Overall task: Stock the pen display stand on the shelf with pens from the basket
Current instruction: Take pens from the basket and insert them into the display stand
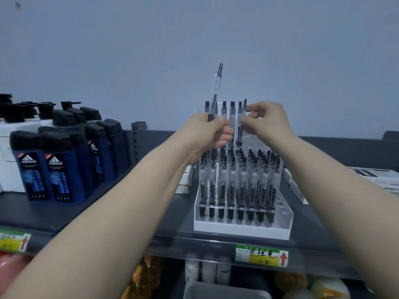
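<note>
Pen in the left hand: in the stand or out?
Out. The left hand grips the pen by its lower end, its top well above the seated back-row pens in the display stand.

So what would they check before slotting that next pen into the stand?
1. Left hand grips the spare pen, clicker end up: ok.
2. Right hand out of the way: not ok, it pinches the back-row pen.
3. That back-row pen is fully seated: cannot tell, its foot is hidden.
4. Free holes in the display stand: ok, along its right side.
5. Front rows standing upright: ok.
</note>
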Demonstrator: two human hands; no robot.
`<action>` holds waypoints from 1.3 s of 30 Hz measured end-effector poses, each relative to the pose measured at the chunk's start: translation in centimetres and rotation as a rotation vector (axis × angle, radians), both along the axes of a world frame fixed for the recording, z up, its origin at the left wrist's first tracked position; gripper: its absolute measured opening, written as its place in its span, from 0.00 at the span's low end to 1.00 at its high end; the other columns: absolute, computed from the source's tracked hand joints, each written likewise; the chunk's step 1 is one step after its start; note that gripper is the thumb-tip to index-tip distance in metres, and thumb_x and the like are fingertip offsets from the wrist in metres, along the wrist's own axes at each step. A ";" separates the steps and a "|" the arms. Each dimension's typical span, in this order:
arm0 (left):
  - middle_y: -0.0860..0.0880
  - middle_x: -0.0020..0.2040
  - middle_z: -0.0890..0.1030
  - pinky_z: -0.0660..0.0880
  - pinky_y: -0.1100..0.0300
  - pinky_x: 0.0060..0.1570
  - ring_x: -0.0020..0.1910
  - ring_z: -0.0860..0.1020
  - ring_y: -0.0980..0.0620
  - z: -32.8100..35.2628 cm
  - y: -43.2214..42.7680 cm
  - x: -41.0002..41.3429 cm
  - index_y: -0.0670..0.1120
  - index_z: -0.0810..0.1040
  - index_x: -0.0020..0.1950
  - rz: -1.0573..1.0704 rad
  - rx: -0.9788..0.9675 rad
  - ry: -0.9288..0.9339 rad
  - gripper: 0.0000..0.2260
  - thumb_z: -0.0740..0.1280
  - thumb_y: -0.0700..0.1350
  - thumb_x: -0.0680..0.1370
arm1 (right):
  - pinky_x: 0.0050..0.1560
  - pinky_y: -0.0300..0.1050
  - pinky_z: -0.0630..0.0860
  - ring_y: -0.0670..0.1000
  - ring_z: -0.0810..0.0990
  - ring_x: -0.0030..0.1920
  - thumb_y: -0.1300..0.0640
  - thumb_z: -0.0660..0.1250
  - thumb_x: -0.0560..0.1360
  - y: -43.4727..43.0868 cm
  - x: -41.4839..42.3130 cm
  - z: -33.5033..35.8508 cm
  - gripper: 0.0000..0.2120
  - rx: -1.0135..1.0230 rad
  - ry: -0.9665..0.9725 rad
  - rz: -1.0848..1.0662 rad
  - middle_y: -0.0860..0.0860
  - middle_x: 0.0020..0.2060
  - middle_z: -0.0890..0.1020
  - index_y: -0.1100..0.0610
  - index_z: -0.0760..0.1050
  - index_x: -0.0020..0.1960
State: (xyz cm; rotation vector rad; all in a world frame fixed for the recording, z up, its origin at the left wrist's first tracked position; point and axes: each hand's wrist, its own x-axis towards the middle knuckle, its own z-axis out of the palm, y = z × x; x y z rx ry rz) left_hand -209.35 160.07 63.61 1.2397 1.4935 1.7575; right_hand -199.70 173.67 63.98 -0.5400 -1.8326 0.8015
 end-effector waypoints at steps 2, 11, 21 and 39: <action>0.45 0.44 0.81 0.79 0.63 0.44 0.40 0.80 0.54 0.0 0.1 0.1 0.43 0.74 0.47 -0.003 -0.002 0.015 0.09 0.57 0.44 0.83 | 0.46 0.52 0.81 0.51 0.79 0.32 0.63 0.71 0.72 -0.1 0.0 0.0 0.10 0.024 -0.016 -0.015 0.52 0.33 0.79 0.58 0.75 0.53; 0.45 0.43 0.81 0.79 0.61 0.46 0.40 0.81 0.53 0.1 -0.1 0.3 0.44 0.75 0.47 0.008 -0.005 0.038 0.09 0.57 0.44 0.83 | 0.44 0.46 0.78 0.49 0.80 0.33 0.60 0.72 0.72 -0.9 0.5 -0.1 0.12 0.080 -0.129 -0.049 0.52 0.36 0.81 0.58 0.75 0.53; 0.52 0.29 0.73 0.65 0.61 0.30 0.27 0.68 0.54 0.4 0.1 0.1 0.45 0.78 0.48 0.204 -0.019 0.365 0.09 0.59 0.45 0.81 | 0.40 0.38 0.77 0.41 0.79 0.33 0.55 0.71 0.73 -6.1 0.6 4.1 0.09 -0.022 0.121 0.155 0.52 0.38 0.82 0.58 0.78 0.51; 0.54 0.47 0.79 0.73 0.59 0.56 0.48 0.76 0.57 -4.2 -1.2 -2.3 0.48 0.79 0.55 0.389 0.060 0.310 0.07 0.64 0.43 0.79 | 0.38 0.39 0.79 0.45 0.78 0.30 0.63 0.65 0.77 -2.7 2.2 2.1 0.08 -0.106 0.101 0.168 0.52 0.37 0.79 0.61 0.78 0.55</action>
